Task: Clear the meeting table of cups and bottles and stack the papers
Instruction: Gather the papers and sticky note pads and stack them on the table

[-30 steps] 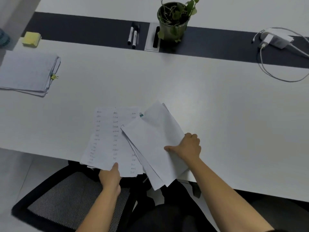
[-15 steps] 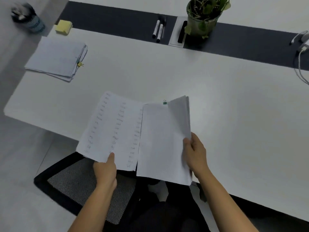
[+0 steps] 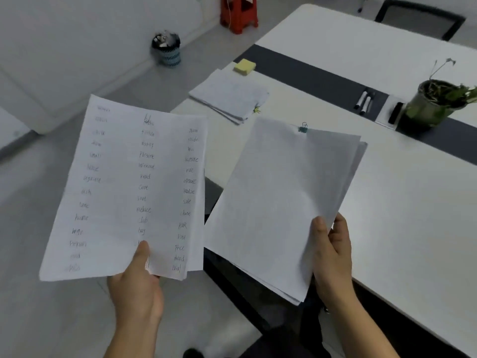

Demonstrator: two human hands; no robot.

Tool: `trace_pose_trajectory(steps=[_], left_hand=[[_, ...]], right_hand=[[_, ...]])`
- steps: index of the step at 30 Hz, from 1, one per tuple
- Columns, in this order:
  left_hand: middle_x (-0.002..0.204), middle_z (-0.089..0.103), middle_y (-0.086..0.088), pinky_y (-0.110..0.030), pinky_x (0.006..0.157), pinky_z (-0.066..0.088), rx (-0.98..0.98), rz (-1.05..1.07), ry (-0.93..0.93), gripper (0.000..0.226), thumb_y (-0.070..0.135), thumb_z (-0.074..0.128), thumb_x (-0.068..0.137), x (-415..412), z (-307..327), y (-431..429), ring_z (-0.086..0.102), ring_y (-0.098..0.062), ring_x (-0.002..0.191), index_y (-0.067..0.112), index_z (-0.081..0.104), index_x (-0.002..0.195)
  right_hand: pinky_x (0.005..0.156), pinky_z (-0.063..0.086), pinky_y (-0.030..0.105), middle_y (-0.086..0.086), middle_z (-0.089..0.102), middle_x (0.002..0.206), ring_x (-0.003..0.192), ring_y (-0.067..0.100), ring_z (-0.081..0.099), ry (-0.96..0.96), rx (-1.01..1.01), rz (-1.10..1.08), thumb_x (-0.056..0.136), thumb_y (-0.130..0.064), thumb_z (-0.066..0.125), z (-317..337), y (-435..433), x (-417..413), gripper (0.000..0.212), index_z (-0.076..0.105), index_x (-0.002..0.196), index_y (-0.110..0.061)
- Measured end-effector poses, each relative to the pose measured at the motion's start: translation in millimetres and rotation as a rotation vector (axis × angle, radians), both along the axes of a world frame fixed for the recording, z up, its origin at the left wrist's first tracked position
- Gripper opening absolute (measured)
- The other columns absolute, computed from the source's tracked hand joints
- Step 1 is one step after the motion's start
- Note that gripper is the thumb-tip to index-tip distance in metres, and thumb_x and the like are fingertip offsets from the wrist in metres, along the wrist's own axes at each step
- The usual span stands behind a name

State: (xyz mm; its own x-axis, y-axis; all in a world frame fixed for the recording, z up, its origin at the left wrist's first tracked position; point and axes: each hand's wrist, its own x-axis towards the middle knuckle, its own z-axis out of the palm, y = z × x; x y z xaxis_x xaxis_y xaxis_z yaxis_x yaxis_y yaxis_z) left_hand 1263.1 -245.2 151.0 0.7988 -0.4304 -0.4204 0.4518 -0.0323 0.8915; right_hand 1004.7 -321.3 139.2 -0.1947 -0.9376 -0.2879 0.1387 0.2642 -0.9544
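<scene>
At lower left, the left hand (image 3: 136, 288) pinches the bottom edge of a handwritten word-list sheaf (image 3: 129, 187), held up off the table. Right of centre, the right hand (image 3: 333, 257) grips the lower corner of a blank-faced bundle (image 3: 278, 202) fastened by a green binder clip (image 3: 303, 128). Papers are being gathered, I judge. Next: bring both sheaves together, then onto the paper pile (image 3: 229, 99) in the upper centre of the meeting table (image 3: 413, 215).

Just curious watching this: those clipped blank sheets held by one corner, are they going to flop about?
Probably somewhat. The clipped sheets already bow where the right hand pinches one lower corner. The binder clip should keep them together. They look light, held in one hand.
</scene>
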Motion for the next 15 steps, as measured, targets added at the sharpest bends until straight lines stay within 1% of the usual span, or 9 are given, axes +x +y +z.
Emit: trace_pose_trajectory(steps=[3,5,6,8,11,12,13,15], left_hand=[[0.120,0.072,0.005,-0.036,0.086,0.058,-0.064,0.043,0.053,0.038,0.003,0.060,0.096,82.7,0.2,44.9,0.068,-0.015,0.110,0.021,0.064,0.129],[0.121,0.072,0.005,-0.033,0.079,0.061,-0.095,0.083,0.080,0.040,0.001,0.058,0.096,133.1,6.6,73.2,0.068,-0.014,0.109,0.021,0.064,0.131],[0.121,0.072,0.005,-0.033,0.079,0.060,-0.101,0.104,0.078,0.041,0.001,0.058,0.096,155.4,11.4,85.8,0.068,-0.014,0.110,0.020,0.064,0.131],[0.123,0.072,0.004,-0.035,0.084,0.059,-0.092,0.139,0.075,0.042,0.001,0.060,0.094,196.3,21.4,105.3,0.068,-0.018,0.113,0.016,0.063,0.133],[0.124,0.071,0.001,-0.033,0.076,0.060,-0.105,0.157,0.056,0.041,0.002,0.062,0.093,249.2,30.9,111.2,0.067,-0.022,0.114,0.013,0.064,0.132],[0.124,0.071,0.001,-0.033,0.076,0.060,-0.119,0.154,0.050,0.040,0.002,0.062,0.093,264.0,32.0,106.9,0.067,-0.022,0.114,0.013,0.064,0.132],[0.123,0.072,0.001,-0.034,0.076,0.060,-0.126,0.150,0.049,0.039,0.002,0.062,0.093,278.0,32.9,100.3,0.068,-0.021,0.114,0.013,0.065,0.131],[0.122,0.072,0.002,-0.035,0.078,0.060,-0.117,0.143,0.051,0.038,0.002,0.061,0.093,303.8,35.2,81.6,0.068,-0.020,0.113,0.014,0.066,0.129]], right_hand=[[0.076,0.053,0.029,-0.005,0.073,0.103,0.095,0.016,0.071,0.045,-0.013,-0.032,0.104,-0.027,0.049,1.6,38.9,86.3,0.016,0.058,0.112,-0.036],[0.072,0.053,0.028,-0.005,0.072,0.101,0.092,0.016,0.071,0.052,-0.023,-0.012,0.104,-0.028,0.048,7.5,55.6,138.8,0.015,0.059,0.110,-0.037],[0.071,0.053,0.028,-0.005,0.072,0.102,0.092,0.016,0.071,0.061,-0.026,0.007,0.104,-0.028,0.048,11.6,61.4,161.2,0.014,0.059,0.110,-0.036],[0.073,0.055,0.031,-0.003,0.073,0.103,0.093,0.018,0.071,0.067,-0.034,0.020,0.104,-0.029,0.049,25.0,69.3,200.5,0.014,0.059,0.111,-0.034],[0.085,0.057,0.044,-0.002,0.073,0.107,0.099,0.023,0.070,0.044,-0.069,0.034,0.104,-0.033,0.048,45.8,66.8,249.3,0.015,0.060,0.112,-0.037],[0.087,0.056,0.046,-0.001,0.072,0.108,0.100,0.024,0.070,0.034,-0.086,0.038,0.104,-0.033,0.048,49.9,63.8,263.5,0.015,0.060,0.114,-0.036],[0.087,0.056,0.045,-0.001,0.072,0.109,0.101,0.024,0.070,0.023,-0.102,0.040,0.104,-0.032,0.048,53.1,59.5,277.4,0.016,0.059,0.116,-0.034],[0.083,0.057,0.039,-0.001,0.072,0.108,0.098,0.021,0.070,-0.001,-0.116,0.029,0.105,-0.030,0.047,53.9,48.1,304.4,0.017,0.058,0.117,-0.029]])
